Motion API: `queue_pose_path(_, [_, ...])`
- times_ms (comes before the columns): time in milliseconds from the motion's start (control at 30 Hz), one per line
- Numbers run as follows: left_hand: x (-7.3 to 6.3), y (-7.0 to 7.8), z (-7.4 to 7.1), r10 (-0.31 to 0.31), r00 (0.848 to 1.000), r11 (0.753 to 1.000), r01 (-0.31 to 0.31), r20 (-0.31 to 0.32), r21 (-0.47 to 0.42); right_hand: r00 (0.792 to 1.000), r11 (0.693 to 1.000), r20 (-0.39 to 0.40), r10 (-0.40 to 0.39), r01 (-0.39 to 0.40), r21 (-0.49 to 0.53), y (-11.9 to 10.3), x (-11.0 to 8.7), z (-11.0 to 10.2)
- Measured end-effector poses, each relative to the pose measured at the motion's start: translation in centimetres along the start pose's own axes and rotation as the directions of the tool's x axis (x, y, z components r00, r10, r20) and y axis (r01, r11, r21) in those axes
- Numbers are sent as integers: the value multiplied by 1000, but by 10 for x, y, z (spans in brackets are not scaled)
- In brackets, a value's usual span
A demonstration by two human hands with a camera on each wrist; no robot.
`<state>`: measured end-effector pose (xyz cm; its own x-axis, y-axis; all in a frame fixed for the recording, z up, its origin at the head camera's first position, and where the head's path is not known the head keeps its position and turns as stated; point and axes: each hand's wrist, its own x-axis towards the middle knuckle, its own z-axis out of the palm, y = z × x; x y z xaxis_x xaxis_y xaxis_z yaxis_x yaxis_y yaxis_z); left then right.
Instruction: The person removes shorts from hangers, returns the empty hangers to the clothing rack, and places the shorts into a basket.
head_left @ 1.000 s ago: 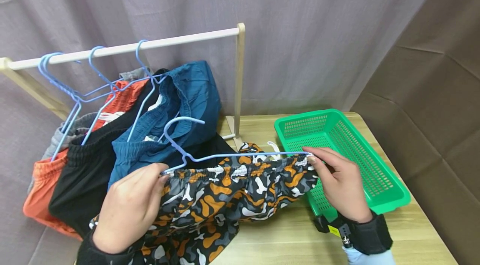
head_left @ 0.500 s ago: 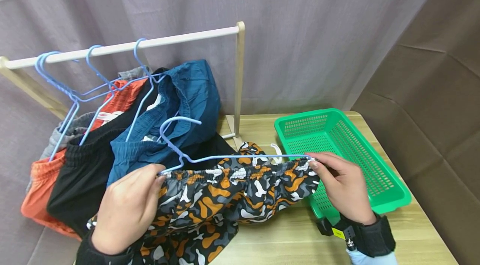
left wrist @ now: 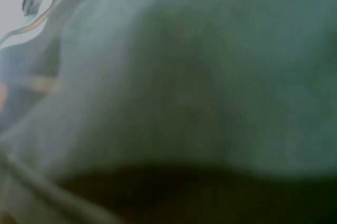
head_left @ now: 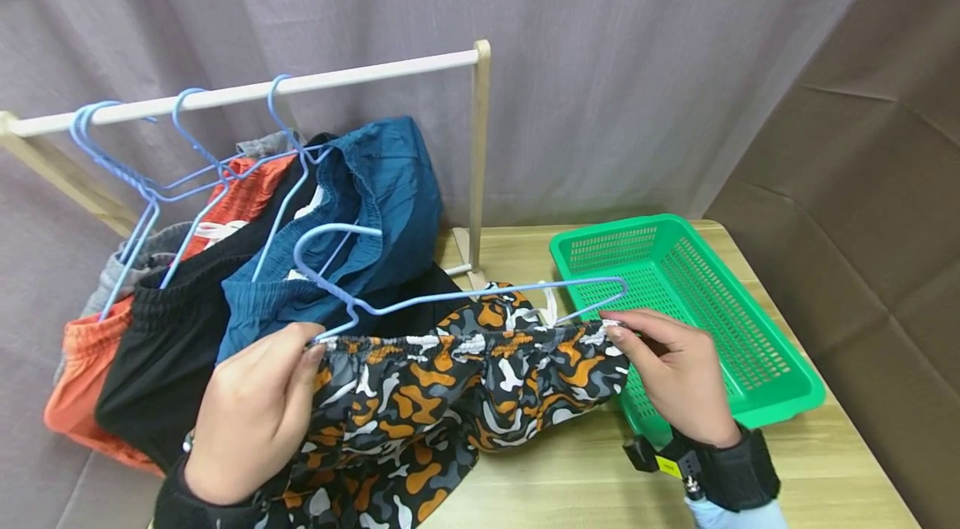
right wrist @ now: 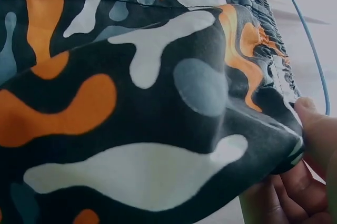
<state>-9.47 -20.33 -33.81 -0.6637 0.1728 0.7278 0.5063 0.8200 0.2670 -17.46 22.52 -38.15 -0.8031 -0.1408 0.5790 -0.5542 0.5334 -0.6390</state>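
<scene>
A pair of black shorts (head_left: 420, 396) with an orange, white and grey camouflage print is stretched between both hands in the head view. At its left corner my left hand (head_left: 255, 412) pinches the elastic waistband together with the end of a blue hanger (head_left: 465, 294). The hanger's right end rises free above the waistband. My right hand (head_left: 678, 371) pinches the right corner of the waistband between thumb and fingers. In the right wrist view the right thumb (right wrist: 310, 111) presses on the gathered edge, with the hanger wire apart from it. Blurred cloth fills the left wrist view.
Behind stands a rack with a white rail (head_left: 375, 79). Blue shorts (head_left: 397, 179), black shorts (head_left: 172, 346) and orange shorts (head_left: 90, 379) hang there on blue hangers. A green basket (head_left: 780, 408) stands on the wooden table (head_left: 555, 479) at right, partly behind the right hand.
The hanger's right end has come out from the right hand's grip and swung up above the waistband, its hook tilting left. Both hands keep hold of the shorts.
</scene>
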Motion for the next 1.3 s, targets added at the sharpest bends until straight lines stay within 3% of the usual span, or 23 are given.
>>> queue_pose_path(233, [0,1,2,1,1000,1000,-1,-2,-8,997,999,77,-9,12,-40,-1,-1,5])
queue_pose_path(367, [0,0,4,10,1000,1000,-10,-3,-19,991,995,125,-49,59,-78,-2,-3,12])
queue_pose_path(633, [-1,2,9,30,999,999,-29,13,-19,960,981,233,-155,178,-77,-4,-11,29])
queue_pose_path(1100, [-5,7,17,26,999,999,-26,24,-25,915,970,347,-207,238,-51,-10,-19,53])
queue_pose_path(1200, [-5,7,18,37,999,999,-37,23,-18,919,970,341,-198,233,-66,-9,-19,52])
queue_pose_path(1300, [-7,7,18,39,999,999,-39,22,-8,948,977,280,-153,188,-104,-7,-16,46])
